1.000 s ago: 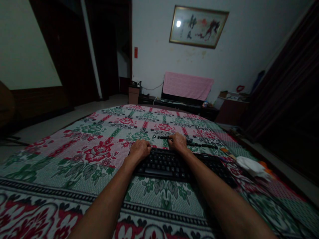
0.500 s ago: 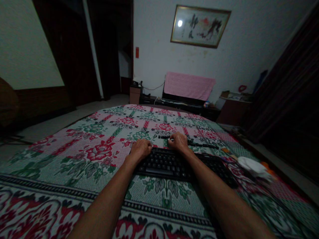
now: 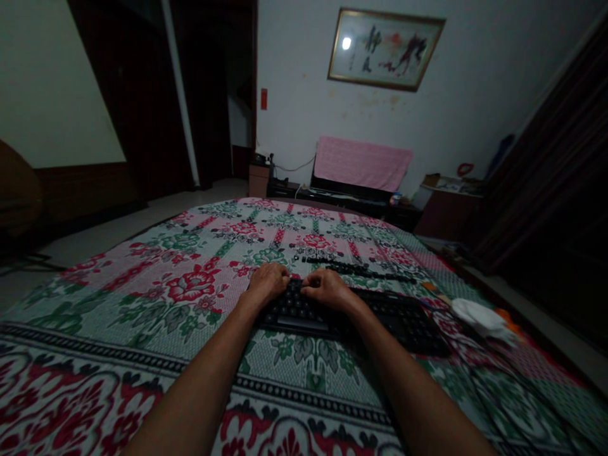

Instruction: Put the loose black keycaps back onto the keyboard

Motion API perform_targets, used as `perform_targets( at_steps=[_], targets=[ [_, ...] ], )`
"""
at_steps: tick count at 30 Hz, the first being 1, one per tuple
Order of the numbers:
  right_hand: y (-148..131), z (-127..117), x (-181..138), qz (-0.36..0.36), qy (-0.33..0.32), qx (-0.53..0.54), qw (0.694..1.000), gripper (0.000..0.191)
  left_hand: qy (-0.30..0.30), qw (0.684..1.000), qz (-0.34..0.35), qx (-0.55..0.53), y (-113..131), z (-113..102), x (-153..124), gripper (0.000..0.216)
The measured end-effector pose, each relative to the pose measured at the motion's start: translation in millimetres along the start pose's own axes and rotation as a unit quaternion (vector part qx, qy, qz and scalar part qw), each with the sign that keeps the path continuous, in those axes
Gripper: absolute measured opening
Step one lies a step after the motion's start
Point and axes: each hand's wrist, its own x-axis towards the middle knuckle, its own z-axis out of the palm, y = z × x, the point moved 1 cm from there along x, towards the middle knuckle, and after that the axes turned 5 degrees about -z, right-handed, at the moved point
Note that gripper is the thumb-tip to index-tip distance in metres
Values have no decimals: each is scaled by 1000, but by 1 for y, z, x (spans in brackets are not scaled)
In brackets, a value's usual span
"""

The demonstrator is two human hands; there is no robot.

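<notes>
On the flowered cloth lies one black keyboard, crossways before the person, with two bare hands over it. The left hand rests at its far left corner, fingers curled; whether it grips anything, I cannot tell. The right hand is bent over the upper keys, thumb and fingertips close together; whether a key is between them cannot be seen. Beyond the keyboard, small black pieces lie in a line, too small to count. Right of it sits one white bundle. One framed picture hangs on the wall, above one pink cloth.
</notes>
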Motion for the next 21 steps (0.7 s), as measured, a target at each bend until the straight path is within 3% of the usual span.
perform_targets(
  at_steps=[15,21],
  targets=[
    [8,5,5,54,-7,54,997,14,-11,998,16,-68,2,-4,1,32],
    [11,6,7,40,-11,78,996,13,-39,996,44,-74,8,-1,-1,29]
  ],
)
